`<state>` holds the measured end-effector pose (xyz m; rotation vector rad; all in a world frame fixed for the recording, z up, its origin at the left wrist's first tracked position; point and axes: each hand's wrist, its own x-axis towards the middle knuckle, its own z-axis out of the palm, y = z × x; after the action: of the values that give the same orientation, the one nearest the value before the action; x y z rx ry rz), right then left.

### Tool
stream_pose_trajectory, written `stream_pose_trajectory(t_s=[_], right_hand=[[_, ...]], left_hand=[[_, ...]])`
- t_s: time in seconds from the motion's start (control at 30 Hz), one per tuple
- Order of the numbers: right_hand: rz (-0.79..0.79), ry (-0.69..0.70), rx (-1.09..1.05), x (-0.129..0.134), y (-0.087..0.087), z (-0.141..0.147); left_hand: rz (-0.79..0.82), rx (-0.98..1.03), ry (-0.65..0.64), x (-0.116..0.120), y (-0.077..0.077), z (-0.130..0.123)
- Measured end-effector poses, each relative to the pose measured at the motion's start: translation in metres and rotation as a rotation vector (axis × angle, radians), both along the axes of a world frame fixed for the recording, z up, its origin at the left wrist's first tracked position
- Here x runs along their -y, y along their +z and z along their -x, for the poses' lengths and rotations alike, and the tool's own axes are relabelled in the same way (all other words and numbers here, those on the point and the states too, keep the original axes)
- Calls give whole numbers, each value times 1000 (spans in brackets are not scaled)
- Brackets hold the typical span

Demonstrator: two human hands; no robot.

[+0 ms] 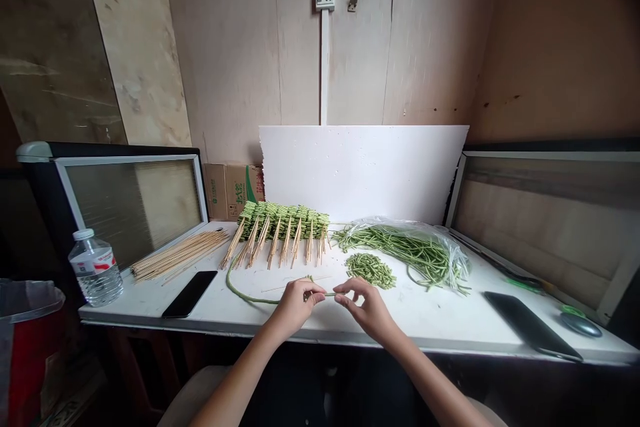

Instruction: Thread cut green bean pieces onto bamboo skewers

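Observation:
Near the front edge of the white table, my left hand (299,300) is closed on a long green bean (245,296), which curves away to the left. My right hand (361,300) pinches the bean's other end, a short stretch of it showing between the hands. Just behind my right hand lies a pile of short cut bean pieces (371,269). Skewered bean pieces (285,217) are stacked at the back, their bare sticks pointing toward me. Long whole beans (415,248) lie in a clear plastic bag at the back right.
Loose wooden skewers (180,253), a black phone (190,294) and a water bottle (95,268) are on the left. A dark flat device (531,325) and a rounded object (580,323) lie on the right. A white board (364,173) stands behind, beside a cardboard box (230,190).

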<state>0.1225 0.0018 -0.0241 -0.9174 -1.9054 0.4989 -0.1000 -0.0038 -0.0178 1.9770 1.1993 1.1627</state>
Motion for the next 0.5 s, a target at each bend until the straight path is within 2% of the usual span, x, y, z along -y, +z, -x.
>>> stream_pose_trajectory(t_s=[0.2,0.37,0.5], right_hand=[[-73,-12,31,11,1,10],[-16,-30,-2,15,-1,12],[60,19,-57,13,-3,11]], left_hand=[[-45,26,-27,8,-1,-8],[-14,29,-90,11,-6,-11],[-37,37,-119,10,-8,-11]])
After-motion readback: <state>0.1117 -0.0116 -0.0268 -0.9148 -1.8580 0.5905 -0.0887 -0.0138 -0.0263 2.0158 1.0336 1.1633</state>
